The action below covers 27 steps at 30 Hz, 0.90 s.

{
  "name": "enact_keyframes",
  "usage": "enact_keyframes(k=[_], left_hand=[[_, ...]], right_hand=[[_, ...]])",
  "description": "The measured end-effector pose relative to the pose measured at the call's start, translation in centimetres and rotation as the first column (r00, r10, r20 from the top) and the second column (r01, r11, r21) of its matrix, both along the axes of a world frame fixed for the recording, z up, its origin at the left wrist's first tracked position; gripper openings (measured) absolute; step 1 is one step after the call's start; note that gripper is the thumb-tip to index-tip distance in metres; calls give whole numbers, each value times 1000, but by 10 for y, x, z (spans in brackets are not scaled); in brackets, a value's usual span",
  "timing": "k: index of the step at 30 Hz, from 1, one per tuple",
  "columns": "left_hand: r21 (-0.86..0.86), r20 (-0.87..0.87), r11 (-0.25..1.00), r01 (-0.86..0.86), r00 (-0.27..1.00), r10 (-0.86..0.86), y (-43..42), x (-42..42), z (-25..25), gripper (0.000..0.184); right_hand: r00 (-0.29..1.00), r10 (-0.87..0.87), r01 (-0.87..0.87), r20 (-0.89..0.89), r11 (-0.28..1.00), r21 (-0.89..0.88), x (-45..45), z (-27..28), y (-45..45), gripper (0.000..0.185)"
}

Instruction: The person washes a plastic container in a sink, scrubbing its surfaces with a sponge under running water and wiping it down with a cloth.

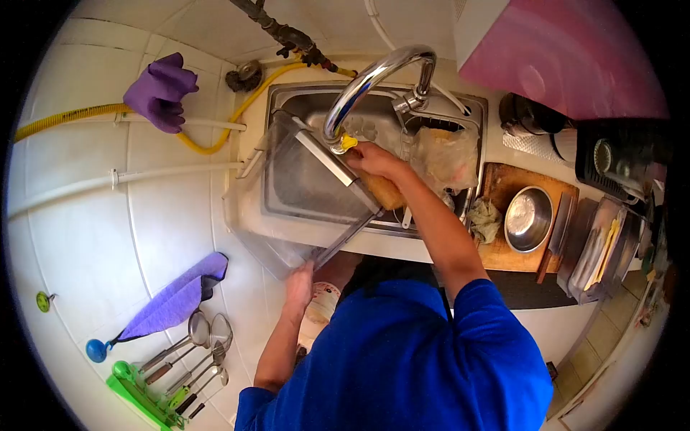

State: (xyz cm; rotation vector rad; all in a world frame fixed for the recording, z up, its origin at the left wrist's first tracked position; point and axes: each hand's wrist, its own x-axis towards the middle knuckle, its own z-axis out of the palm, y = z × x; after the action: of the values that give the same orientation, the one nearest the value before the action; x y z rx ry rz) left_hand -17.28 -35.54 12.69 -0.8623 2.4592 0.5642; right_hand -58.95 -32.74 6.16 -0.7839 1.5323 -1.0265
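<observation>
A clear plastic drawer [251, 208] with a pale strip along one edge is tilted over the sink [269, 172] and its front edge. My left hand [300, 284] is closed around its lower corner. At the end of the chrome tap [374, 75], my right hand [377, 159] has its fingers closed at the yellow nozzle [348, 141]; the fingertips are partly hidden. An orange-brown object [384, 191], perhaps a sponge, shows below the right wrist. To the right of that hand, a cloudy plastic bag [445, 154] lies in the smaller basin.
Right of the sink, a wooden board [503, 179] bears a metal bowl [528, 219], a crumpled cloth [485, 219] and a knife [557, 237]. Purple gloves [162, 93] and utensils [190, 352] hang on the left wall. A pink surface [560, 57] overhangs the upper right.
</observation>
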Motion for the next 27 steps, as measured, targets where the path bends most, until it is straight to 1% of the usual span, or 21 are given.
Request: enact_keyframes(k=[1, 2, 3, 5, 6, 8, 9, 11, 12, 14, 15, 16, 17, 18, 19, 21, 22, 24, 25, 26, 27], left_hand=[[33, -63, 998, -53, 997, 55, -2, -1, -2, 39], [68, -127, 992, -104, 986, 112, -4, -5, -5, 47], [71, -127, 992, -101, 986, 109, -4, -16, 0, 47], [64, -114, 998, 3, 993, 5, -1, -48, 20, 58], [70, -113, 998, 0, 994, 7, 2, -59, 14, 58], [58, -273, 996, 71, 961, -53, 5, -84, 3, 64], [57, -270, 996, 72, 961, -54, 10, -104, 4, 64], [148, -283, 987, -61, 954, 102, 20, -146, 9, 62], [149, -280, 987, -54, 955, 95, 19, -155, 2, 62], [126, -318, 971, 204, 935, -156, 18, -167, -18, 56], [128, -319, 970, 206, 935, -156, 17, -169, -23, 56], [127, -381, 970, 209, 913, -147, 15, -170, -26, 54], [128, -439, 968, 214, 888, -138, 13, -168, -29, 51], [130, -437, 968, 217, 888, -141, 12, -170, -27, 51], [161, -451, 965, 206, 885, -113, 11, -174, -21, 51], [193, -460, 961, 200, 883, -91, 9, -175, -17, 51], [209, -440, 957, 203, 893, -94, 8, -173, -19, 51], [220, -411, 955, 200, 906, -96, 4, -167, -23, 51], [232, -472, 948, 220, 877, -88, 3, -163, -26, 51], [243, -529, 939, 244, 845, -82, 2, -159, -28, 52], [242, -522, 938, 250, 848, -91, 0, -158, -29, 52]], right_hand=[[997, 70, -68, -20, 993, 95, 2, 9, 7, 45], [989, 103, -107, -109, 994, -31, 7, -18, 18, 54], [989, 100, -104, -109, 994, -28, 13, -19, 24, 54], [981, -47, 69, -186, 991, 114, 34, -20, 39, 54], [988, -82, 97, -133, 989, 108, 37, -23, 42, 54], [986, -99, 110, -135, 991, 75, 45, -38, 47, 55], [984, -117, 123, -131, 992, 40, 50, -43, 49, 56], [981, -165, 168, -104, 986, 21, 53, -29, 51, 55], [975, -208, 209, -80, 978, 4, 54, -24, 51, 55], [968, -247, 245, -39, 969, -34, 49, -33, 49, 54], [962, -272, 272, 2, 960, -73, 45, -31, 47, 53], [961, -277, 276, 3, 958, -71, 39, -28, 45, 53], [951, -287, 303, 112, 939, -161, 34, -26, 43, 50], [934, -282, 333, 219, 909, -250, 29, -22, 38, 47], [933, -286, 337, 220, 908, -249, 26, -27, 28, 47], [961, -271, 249, -49, 931, -268, 22, -37, 1, 44], [962, -270, 248, -47, 930, -272, 17, -42, -18, 44], [953, -240, 289, 185, 902, -321, 8, -55, -52, 38], [953, -236, 288, 191, 901, -323, 8, -72, -58, 38], [945, -299, 326, 130, 893, -311, 12, -97, -63, 36], [928, -367, 370, 69, 879, -299, 15, -110, -65, 35]])
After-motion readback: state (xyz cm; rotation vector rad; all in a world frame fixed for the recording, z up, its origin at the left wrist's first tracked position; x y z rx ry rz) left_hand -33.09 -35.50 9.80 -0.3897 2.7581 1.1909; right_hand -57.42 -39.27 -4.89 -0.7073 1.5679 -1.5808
